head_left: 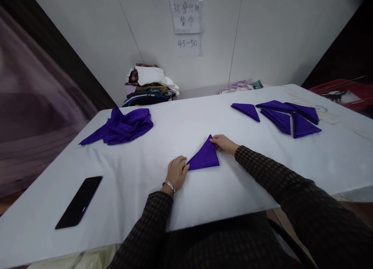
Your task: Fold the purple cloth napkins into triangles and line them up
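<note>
A purple napkin (204,158) folded into a triangle lies flat on the white table (239,183) in front of me. My left hand (176,172) pinches its lower left corner with curled fingers. My right hand (223,143) pinches the top corner. Both arms wear dark checked sleeves, and a bracelet sits on my left wrist.
A loose heap of purple napkins (121,127) lies at the far left. Several folded purple triangles (279,115) lie at the far right. A black phone (79,202) rests near the front left edge. Stacked fabrics (150,84) sit by the wall; a red basket (345,92) stands at right.
</note>
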The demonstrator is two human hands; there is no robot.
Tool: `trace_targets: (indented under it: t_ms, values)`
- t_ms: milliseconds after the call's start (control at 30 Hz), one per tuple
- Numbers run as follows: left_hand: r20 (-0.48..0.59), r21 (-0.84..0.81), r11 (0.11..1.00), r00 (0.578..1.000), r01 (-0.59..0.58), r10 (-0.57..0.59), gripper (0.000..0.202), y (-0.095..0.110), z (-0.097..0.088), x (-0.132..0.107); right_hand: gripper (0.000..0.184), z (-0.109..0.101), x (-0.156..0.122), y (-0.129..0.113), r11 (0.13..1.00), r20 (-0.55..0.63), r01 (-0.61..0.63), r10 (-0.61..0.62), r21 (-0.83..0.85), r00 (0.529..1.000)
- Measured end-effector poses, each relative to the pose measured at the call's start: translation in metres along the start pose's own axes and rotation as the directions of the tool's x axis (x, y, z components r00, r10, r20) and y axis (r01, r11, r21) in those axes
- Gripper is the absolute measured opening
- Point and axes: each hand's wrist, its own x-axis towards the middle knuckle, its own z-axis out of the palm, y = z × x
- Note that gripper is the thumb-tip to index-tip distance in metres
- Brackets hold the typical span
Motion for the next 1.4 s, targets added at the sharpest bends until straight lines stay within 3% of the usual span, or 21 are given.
trace_targets:
  t_ms: [267,467,633,833,1100,1267,1400]
  values:
    - [-0.024,0.005,0.999,0.999,-0.038,0.039,0.023,-0.001,0.001,-0.003,0.01,-0.006,-0.009,-0.003,0.981,0.071,-0.012,-0.002,0.191,0.997]
    - [-0.023,0.004,0.999,0.998,-0.054,0.054,0.023,-0.002,0.001,-0.003,0.02,-0.008,-0.009,-0.007,0.97,0.129,-0.03,-0.002,0.241,0.992]
    - [-0.014,0.002,0.999,0.999,-0.047,0.047,0.021,0.0,-0.001,-0.003,0.032,-0.005,-0.007,-0.012,0.988,0.093,0.033,-0.047,0.153,0.995]
    - [-0.011,-0.002,0.999,0.999,-0.036,0.036,0.02,0.001,-0.001,-0.003,0.019,-0.008,0.0,-0.005,0.995,0.004,0.097,-0.097,-0.003,0.995]
    - [-0.009,-0.014,0.999,0.999,-0.05,0.05,0.022,0.001,0.0,-0.004,0.01,-0.016,0.001,0.009,0.979,-0.017,0.194,-0.195,-0.062,0.981]
    - [-0.007,-0.01,0.999,0.999,-0.051,0.051,0.025,0.002,0.0,-0.004,0.013,-0.013,0.011,0.004,0.925,-0.015,0.32,-0.33,-0.206,0.944]
    - [-0.016,-0.013,0.999,0.999,-0.044,0.044,0.024,0.003,-0.001,-0.003,0.011,-0.01,0.025,0.003,0.878,-0.008,0.343,-0.366,-0.333,0.93]
